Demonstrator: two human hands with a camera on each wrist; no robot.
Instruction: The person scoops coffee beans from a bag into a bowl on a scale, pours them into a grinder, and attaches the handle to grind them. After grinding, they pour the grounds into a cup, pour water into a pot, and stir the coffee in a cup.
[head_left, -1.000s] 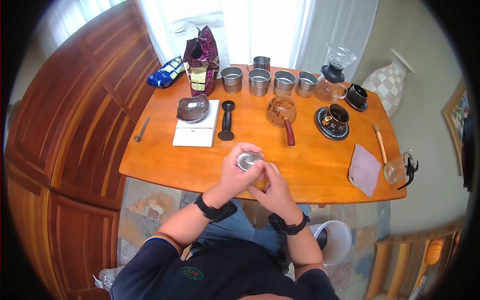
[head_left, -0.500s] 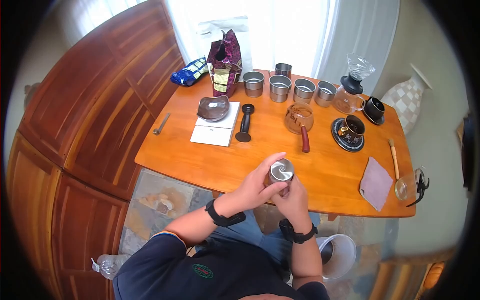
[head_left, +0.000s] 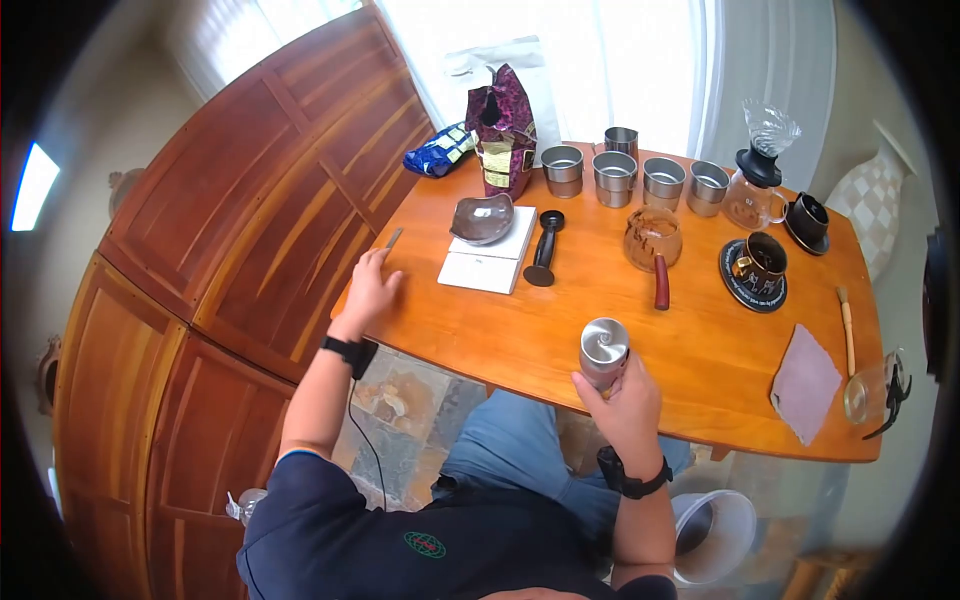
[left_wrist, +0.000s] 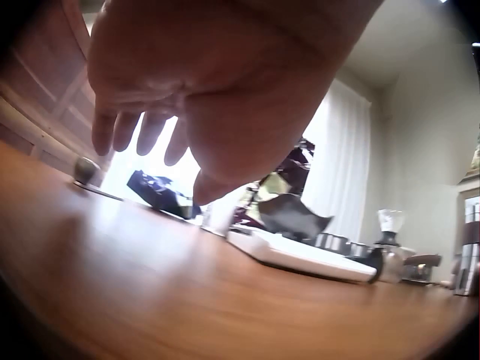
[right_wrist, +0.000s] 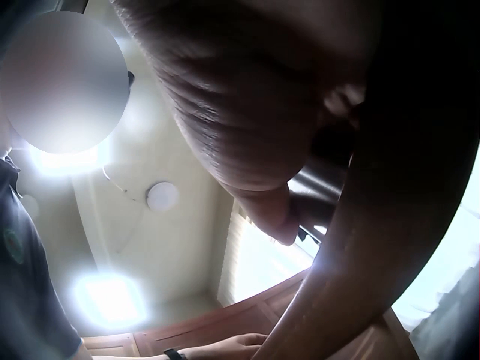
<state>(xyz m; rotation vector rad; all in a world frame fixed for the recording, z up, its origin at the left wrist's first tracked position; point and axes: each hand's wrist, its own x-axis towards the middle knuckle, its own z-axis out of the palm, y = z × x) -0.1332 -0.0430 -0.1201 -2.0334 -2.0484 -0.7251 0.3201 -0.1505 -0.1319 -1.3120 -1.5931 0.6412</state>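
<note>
1. Metal cylinder (head_left: 604, 352): upright, slightly tilted, in the right hand (head_left: 632, 405), near the table's (head_left: 480, 335) front edge. Swirled top visible; lower part hidden by fingers.
2. Right hand: thumb on 1 side, fingers curled round the other; fingertips mostly hidden. Right wrist view dark; only a strip of shiny metal shows.
3. Left hand (head_left: 370, 292): over the table's left side, fingers extended and slightly apart, palm side down. Nothing seen in its grasp.
4. Metal handle (head_left: 394, 238): at the left fingertips, partly covered in the head view. Left wrist view shows its round knob (left_wrist: 86, 170) just beyond the fingers; contact cannot be told.
5. White scale (head_left: 482, 271): right of the left hand, dark bowl (head_left: 483, 219) on its far part. Display marks too small to read. Black tool (head_left: 546, 248) lies just beside.
6. Behind: purple bag (head_left: 502, 130), blue bag (head_left: 440, 152), 4 metal cups (head_left: 614, 180) in a row; 1 metal pitcher (head_left: 621, 141) partly hidden behind them.
7. Right: glass pot (head_left: 653, 240) with red handle (head_left: 661, 284); brown residue inside, nature unclear. Black cup (head_left: 762, 258) on a saucer; contents too dark to identify.
8. Far right: pink cloth (head_left: 805, 385) and brush (head_left: 848, 332).
</note>
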